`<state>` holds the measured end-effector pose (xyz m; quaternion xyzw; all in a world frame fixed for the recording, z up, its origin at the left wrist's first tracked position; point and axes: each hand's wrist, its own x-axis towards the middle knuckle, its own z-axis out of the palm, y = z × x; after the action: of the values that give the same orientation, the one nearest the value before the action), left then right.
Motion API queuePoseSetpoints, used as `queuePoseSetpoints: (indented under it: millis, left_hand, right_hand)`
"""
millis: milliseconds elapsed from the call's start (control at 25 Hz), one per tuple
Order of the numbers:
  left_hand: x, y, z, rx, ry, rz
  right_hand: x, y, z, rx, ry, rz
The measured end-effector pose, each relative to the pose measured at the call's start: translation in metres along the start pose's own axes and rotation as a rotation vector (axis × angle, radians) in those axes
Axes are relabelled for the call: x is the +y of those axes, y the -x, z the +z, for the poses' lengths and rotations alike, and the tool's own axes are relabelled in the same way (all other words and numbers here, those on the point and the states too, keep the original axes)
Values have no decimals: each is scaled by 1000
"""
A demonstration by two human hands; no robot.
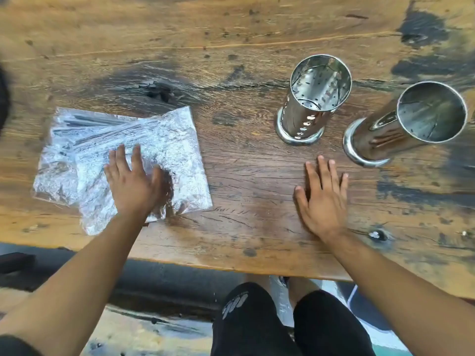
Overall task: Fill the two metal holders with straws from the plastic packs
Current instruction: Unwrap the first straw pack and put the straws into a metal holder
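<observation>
Clear plastic packs of dark straws (pixel 115 140) lie overlapping at the table's left. My left hand (pixel 135 179) rests flat on top of them, fingers spread. Two shiny metal holders stand upright at the right. The perforated holder (pixel 312 98) is nearer the middle and the plain holder (pixel 411 124) is further right. Both look hollow, with no straws inside. My right hand (pixel 322 199) lies flat on the bare wood in front of the holders, fingers apart, touching neither.
The worn wooden table (pixel 231 42) has dark stains and a knot hole. Its front edge runs just below my wrists. My knees in dark shorts (pixel 282 322) show under the edge.
</observation>
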<state>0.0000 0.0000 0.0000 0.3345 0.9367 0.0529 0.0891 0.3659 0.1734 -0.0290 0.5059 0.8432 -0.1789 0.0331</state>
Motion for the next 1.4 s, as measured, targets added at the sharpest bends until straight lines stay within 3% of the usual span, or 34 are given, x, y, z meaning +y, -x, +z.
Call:
queuePoseSetpoints:
  millis: [200, 440, 760, 960, 1200, 1400]
  left_hand:
    - [-23, -20, 15, -115, -110, -3]
    - [-10, -6, 33, -92, -32, -33]
    - [51, 61, 57, -139, -29, 109]
    - [97, 107, 78, -104, -56, 212]
    - [146, 145, 92, -122, -39, 294]
    - [184, 158, 95, -149, -31, 334]
  right_hand:
    - [4, 2, 8, 77, 49, 46]
    - [4, 0, 10, 80, 58, 59]
    - [6, -1, 11, 121, 34, 41]
    - [14, 0, 13, 210, -186, 35]
    - [47, 14, 7, 246, -140, 260]
    - [71, 30, 1, 209, -284, 215]
